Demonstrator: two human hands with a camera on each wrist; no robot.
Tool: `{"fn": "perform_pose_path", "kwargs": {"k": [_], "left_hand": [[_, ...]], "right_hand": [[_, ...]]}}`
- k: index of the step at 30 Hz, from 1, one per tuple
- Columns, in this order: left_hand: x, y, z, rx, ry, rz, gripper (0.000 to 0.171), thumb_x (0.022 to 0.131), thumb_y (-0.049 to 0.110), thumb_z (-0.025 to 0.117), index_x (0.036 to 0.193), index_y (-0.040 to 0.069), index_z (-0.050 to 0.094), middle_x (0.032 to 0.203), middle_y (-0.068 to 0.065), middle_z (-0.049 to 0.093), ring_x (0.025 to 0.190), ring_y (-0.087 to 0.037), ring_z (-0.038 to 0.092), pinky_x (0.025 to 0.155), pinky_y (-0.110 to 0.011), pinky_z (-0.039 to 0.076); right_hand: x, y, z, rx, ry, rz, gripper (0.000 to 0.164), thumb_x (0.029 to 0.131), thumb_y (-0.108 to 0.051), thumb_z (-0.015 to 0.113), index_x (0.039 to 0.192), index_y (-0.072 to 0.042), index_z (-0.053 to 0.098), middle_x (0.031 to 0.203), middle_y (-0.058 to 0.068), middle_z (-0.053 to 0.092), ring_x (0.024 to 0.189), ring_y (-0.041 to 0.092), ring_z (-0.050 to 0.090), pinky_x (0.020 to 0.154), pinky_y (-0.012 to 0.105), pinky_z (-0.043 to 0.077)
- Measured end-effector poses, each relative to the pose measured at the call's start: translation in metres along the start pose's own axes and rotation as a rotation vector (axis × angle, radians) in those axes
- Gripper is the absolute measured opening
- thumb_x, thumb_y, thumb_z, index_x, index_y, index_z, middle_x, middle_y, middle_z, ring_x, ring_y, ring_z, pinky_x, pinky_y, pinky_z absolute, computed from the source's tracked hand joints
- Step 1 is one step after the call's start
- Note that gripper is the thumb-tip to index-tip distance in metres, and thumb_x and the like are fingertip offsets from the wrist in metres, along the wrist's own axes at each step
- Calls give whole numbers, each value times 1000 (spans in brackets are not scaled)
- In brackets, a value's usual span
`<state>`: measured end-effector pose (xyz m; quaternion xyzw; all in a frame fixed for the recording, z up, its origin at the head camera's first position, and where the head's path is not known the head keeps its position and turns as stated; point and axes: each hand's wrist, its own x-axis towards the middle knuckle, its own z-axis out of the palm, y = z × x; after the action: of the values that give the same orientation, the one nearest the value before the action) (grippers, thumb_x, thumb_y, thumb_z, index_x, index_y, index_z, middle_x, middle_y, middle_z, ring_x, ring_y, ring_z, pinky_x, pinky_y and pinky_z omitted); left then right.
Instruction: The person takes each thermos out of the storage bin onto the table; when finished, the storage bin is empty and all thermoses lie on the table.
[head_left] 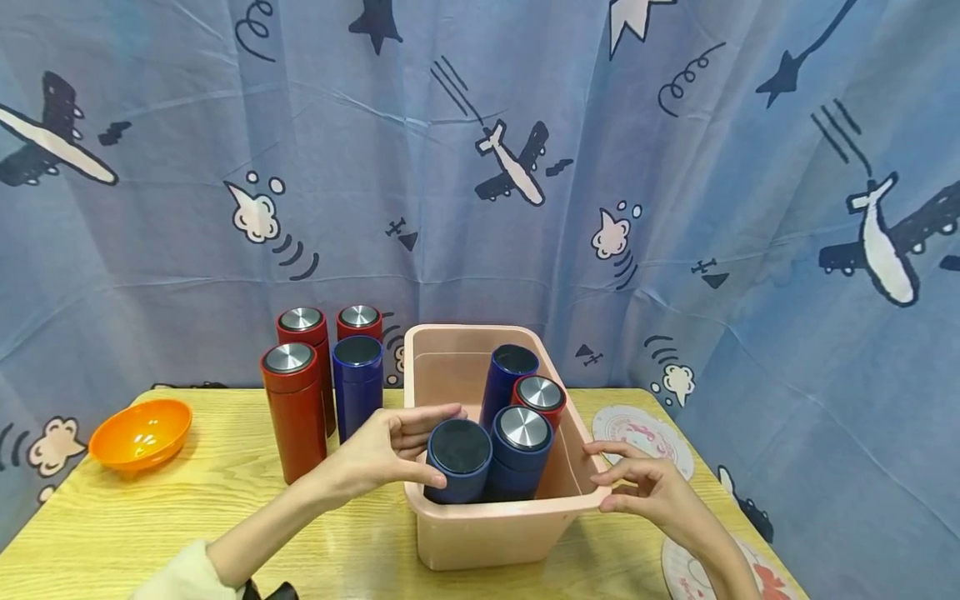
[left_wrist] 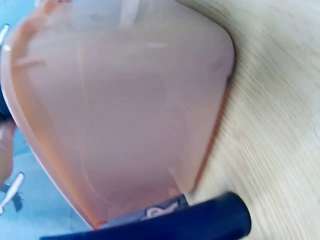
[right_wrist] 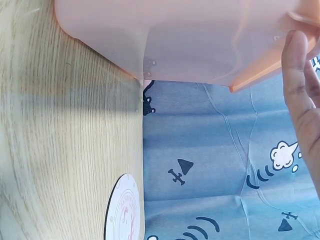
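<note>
- Inside the pink bin [head_left: 487, 542], at its near left corner, is the black-topped bottle [head_left: 460, 450]; our left hand [head_left: 384, 454] pinches its upper part.
- Our right hand [head_left: 649, 487] pinches the rim [head_left: 525, 507] (useful support, we judge).
- We should let go gently, keeping the bottle upright.

Btls [head_left: 522, 427] in bin [head_left: 483, 540] w/ more btls [head_left: 358, 387] L, bowl [head_left: 141, 432] far L & discs [head_left: 654, 435] R.

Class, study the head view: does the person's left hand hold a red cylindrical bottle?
No, the left hand holds a dark blue, black-topped cylindrical bottle in the pale pink plastic bin.
</note>
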<state>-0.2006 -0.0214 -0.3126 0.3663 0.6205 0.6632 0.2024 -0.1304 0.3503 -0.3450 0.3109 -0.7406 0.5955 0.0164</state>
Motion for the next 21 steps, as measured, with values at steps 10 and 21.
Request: {"fn": "perform_pose_path", "kwargs": {"k": [10, 21], "left_hand": [[17, -9, -12, 35, -189, 61, 79, 71, 2, 83, 139, -8, 44, 133, -24, 53, 115, -20, 60, 95, -31, 49], [17, -8, -11, 101, -150, 75, 69, 73, 1, 82, 135, -1, 52, 124, -16, 63, 110, -20, 63, 93, -29, 50]], "right_hand": [[0, 1, 1, 8, -4, 0, 23, 83, 14, 63, 104, 6, 70, 132, 0, 56, 114, 13, 58, 76, 29, 57], [-1, 0, 1, 11, 8, 32, 22, 83, 13, 64, 103, 8, 69, 131, 0, 56, 110, 15, 61, 75, 29, 58]]}}
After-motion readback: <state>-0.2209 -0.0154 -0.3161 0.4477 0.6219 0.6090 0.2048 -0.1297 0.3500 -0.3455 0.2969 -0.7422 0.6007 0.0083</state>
